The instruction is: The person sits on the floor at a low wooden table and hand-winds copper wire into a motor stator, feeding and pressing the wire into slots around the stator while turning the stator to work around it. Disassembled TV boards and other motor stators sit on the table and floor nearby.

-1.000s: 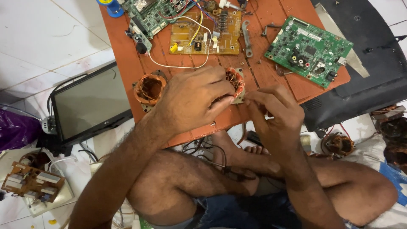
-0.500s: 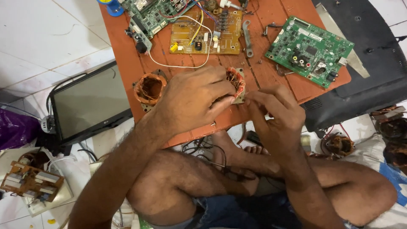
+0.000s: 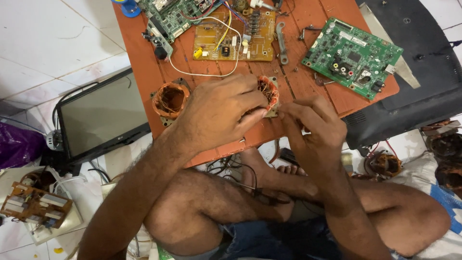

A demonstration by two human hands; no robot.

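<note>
Sitting cross-legged on the tiled floor, the person is working at the near edge of an orange-brown board (image 3: 144, 82). Their left hand (image 3: 219, 113) is curling over a copper-wound coil (image 3: 267, 92), fingers closed around its near side and gripping it against the board. Their right hand (image 3: 315, 127) is pinching narrowly just beside the coil's lower right corner; what the fingertips are holding is probably a fine wire, though the view is too poor to tell. A second coil (image 3: 170, 100) is lying to the left, apart. Farther off, a yellow circuit board (image 3: 235, 36) and a green circuit board (image 3: 352, 57) are resting flat.
</note>
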